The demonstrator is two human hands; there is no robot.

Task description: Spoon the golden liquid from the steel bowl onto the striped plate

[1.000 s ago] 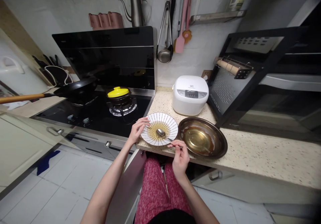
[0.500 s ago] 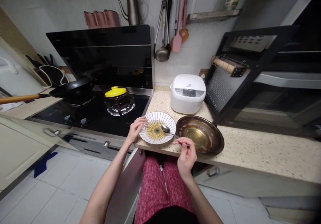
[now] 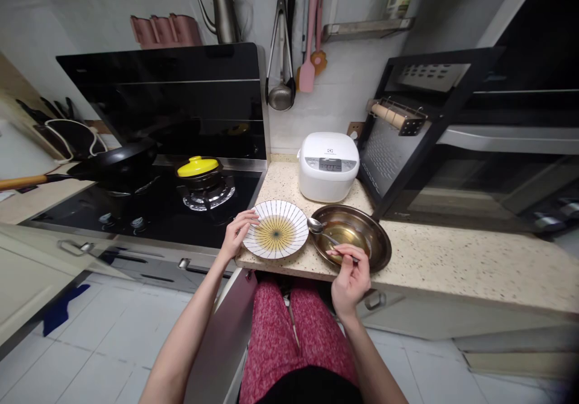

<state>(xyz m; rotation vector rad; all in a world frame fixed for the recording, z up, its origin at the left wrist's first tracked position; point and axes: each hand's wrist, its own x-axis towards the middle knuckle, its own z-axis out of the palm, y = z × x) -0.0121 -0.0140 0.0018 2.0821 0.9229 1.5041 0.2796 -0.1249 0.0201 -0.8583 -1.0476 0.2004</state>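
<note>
A metal spoon [image 3: 315, 225] is in my right hand [image 3: 351, 277], pinched by its handle. Its bowl hangs over the left rim of a wide metal basin [image 3: 383, 248], which has a shiny yellowish bottom. My left hand [image 3: 239, 230] rests at the left edge of a white plate [image 3: 296, 214] with dark radiating lines and a yellow centre. The fingers of that hand lie stretched over the rim. Plate and basin stand side by side on the speckled counter. Whether liquid lies in the plate or spoon, I cannot make out.
Behind the basin stands a white rice cooker [image 3: 329, 172]. To the left, a black hob [image 3: 158, 211] carries a small pot with a yellow lid [image 3: 198, 166] and a wok [image 3: 117, 161]. A black rack [image 3: 384, 132] stands at right. Below the counter, a cabinet door [image 3: 226, 331] hangs open.
My right hand has carried the spoon rightward, from above the plate to the basin's left rim. My left hand stays at the plate's edge. The whole view has shifted slightly.
</note>
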